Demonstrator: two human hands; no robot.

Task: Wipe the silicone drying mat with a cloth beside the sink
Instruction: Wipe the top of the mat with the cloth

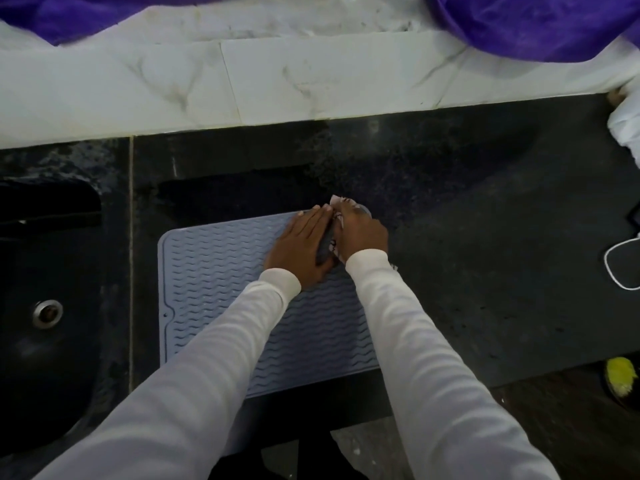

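A pale blue silicone drying mat (214, 282) with wavy ridges lies flat on the black counter, just right of the sink. My left hand (299, 247) rests flat, fingers together, on the mat's far right part. My right hand (360, 233) sits right beside it at the mat's far right corner, closed over a small light patterned cloth (337, 202). Only bits of the cloth stick out past the fingertips and between the two hands. Both white sleeves cover the mat's right side.
A dark sink (45, 323) with a metal drain (47, 312) is at the left. White marble tiles (277, 81) and purple fabric (540, 22) lie beyond the counter. A white cord (620, 265) and a white object (627, 126) sit at the right edge, a yellow brush (621, 375) lower right.
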